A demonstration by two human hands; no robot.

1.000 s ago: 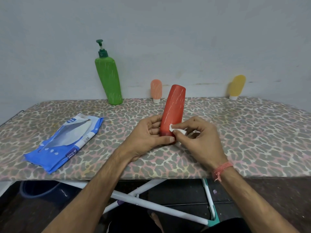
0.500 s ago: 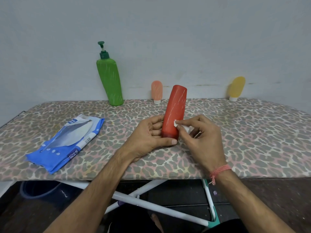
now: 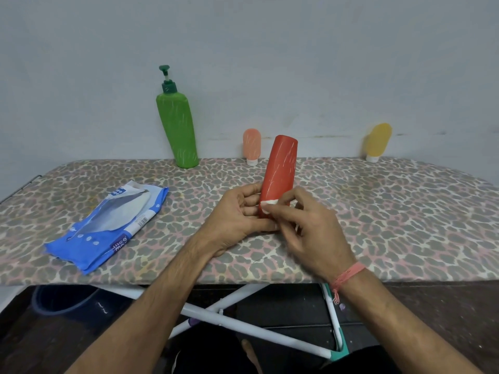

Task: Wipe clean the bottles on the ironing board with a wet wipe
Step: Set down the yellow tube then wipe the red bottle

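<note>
I am gripping the red bottle (image 3: 280, 168) low with my left hand (image 3: 237, 217) (long axis upright), my right hand (image 3: 310, 228) pinching the wet wipe (image 3: 268, 204) against its base.

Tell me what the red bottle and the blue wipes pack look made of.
Red bottle: apparently matte opaque plastic, no glare, faint white streaks on it. Blue wipes pack: likely thin glossy plastic film, judging by its creases, limp flat lie and sheen.
</note>
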